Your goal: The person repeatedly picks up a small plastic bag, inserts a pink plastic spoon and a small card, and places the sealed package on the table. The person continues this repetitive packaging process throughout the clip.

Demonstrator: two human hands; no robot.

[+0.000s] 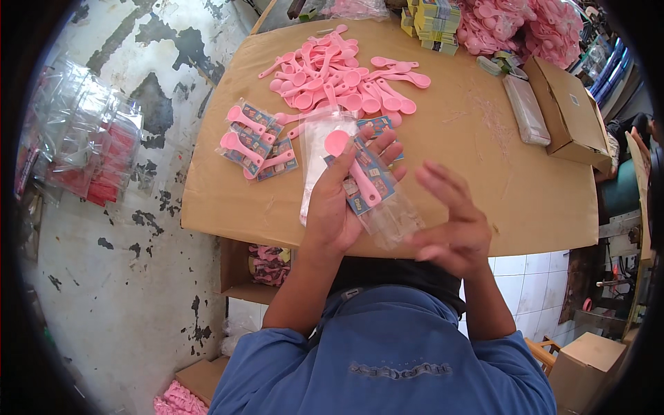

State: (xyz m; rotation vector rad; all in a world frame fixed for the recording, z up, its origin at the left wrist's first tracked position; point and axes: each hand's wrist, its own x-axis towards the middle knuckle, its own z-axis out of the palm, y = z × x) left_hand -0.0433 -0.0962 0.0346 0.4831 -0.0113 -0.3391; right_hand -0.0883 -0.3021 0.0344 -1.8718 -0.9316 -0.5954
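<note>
In my left hand (pixel 330 207) is a clear plastic bag (pixel 389 220) with a pink spoon (pixel 364 181) and a blue printed card (pixel 379 173) in it. My thumb presses near the spoon's bowl, and the bag's loose end points toward my right hand (pixel 456 225). That hand is slightly blurred, its fingers apart, close beside the bag end. Under and beyond my left hand lies a stack of flat clear bags (pixel 312 155). Several bagged spoons with cards (pixel 252 142) lie to the left. A heap of loose pink spoons (pixel 325 69) covers the far middle of the table.
At the far right stand a cardboard box (pixel 570 114) and a bundle of clear bags (pixel 526 111). Stacked yellow cards (pixel 437 24) and big bags of pink spoons (pixel 498 24) sit at the back. Below the table's left front is an open box (pixel 235 277). Plastic packs (pixel 86 131) are at left.
</note>
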